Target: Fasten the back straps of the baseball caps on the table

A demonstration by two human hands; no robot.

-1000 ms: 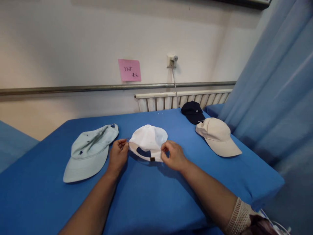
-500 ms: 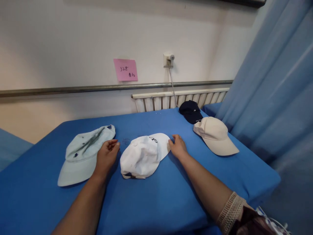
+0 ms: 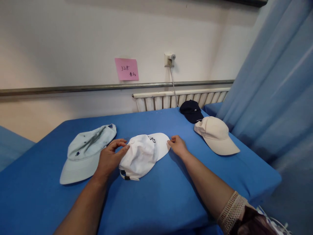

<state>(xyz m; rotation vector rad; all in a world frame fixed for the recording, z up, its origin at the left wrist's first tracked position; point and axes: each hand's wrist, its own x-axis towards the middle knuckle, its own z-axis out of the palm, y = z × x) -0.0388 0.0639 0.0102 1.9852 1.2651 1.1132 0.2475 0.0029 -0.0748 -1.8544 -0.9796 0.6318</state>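
Note:
A white baseball cap (image 3: 140, 155) lies on the blue-covered bed, its brim pointing to the upper right and its back strap toward me. Dark lettering shows on its front. My right hand (image 3: 178, 145) pinches the outer edge of the brim between thumb and fingers. At the crown's left side, my left hand (image 3: 111, 158) has its thumb and fingers apart, the tips at the fabric; whether they press on it is unclear. Left of that hand rests a pale mint cap (image 3: 85, 153), its brim partly hidden behind the hand.
A beige cap (image 3: 216, 135) and a navy cap (image 3: 191, 111) lie at the right back. Behind the blue sheet (image 3: 156, 209) are a radiator (image 3: 161, 101), a metal rail (image 3: 85, 88) and a socket with a cord (image 3: 169, 60). A blue curtain (image 3: 274, 88) hangs at right.
The white cap has turned from its back facing me to its brim pointing right. My right hand went from the rear edge to the brim; my left let go, then came back to the crown.

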